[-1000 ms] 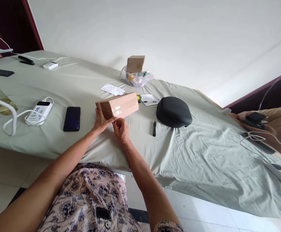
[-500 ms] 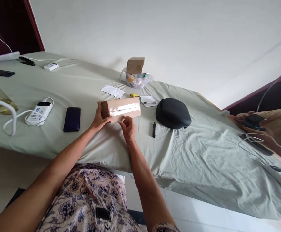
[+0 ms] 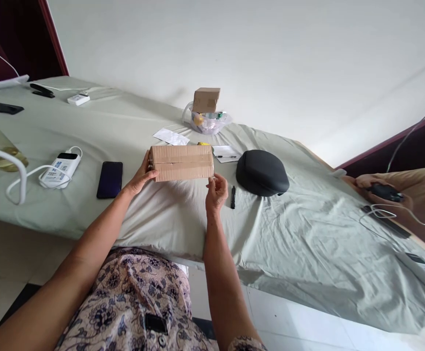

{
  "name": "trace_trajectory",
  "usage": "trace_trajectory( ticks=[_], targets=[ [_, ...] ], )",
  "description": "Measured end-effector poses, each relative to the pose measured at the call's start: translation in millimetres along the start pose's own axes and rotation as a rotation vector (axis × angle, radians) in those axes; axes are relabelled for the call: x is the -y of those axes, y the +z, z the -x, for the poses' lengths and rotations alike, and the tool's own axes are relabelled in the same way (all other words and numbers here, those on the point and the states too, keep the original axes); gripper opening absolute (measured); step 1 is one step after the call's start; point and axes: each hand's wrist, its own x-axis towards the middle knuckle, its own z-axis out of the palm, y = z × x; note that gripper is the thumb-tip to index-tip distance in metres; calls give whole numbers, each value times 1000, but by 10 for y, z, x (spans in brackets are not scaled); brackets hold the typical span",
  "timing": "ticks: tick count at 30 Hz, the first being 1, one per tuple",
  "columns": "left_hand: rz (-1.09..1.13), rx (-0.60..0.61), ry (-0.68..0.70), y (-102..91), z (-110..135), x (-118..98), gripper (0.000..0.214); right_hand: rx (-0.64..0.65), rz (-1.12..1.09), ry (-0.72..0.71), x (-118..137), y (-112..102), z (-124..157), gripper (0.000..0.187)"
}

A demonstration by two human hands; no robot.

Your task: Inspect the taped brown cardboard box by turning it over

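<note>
At the oblong brown cardboard box (image 3: 183, 170), the right hand (image 3: 217, 194) had just slid to the near right corner, fingertips bunched, though I couldn't tell what they pinched; the left hand (image 3: 139, 179) clasped the left end. The box had turned, leaving its lengthwise seam exposed between the hands. Under it spread a wrinkled pale green cloth (image 3: 183, 214); beyond it, a clear plastic bowl (image 3: 209, 128) and a white wall (image 3: 241, 53).
</note>
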Motion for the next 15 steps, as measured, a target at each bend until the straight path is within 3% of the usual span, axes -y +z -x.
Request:
trace_trajectory(
  ticks=[9,15],
  targets=[
    [11,6,-30,-76,3,58,132,71,-134,142,13,5,-2,43],
    [-76,62,-12,-11,20,100,141,-43,-78,285,-130,-3,-61,53]
  ],
)
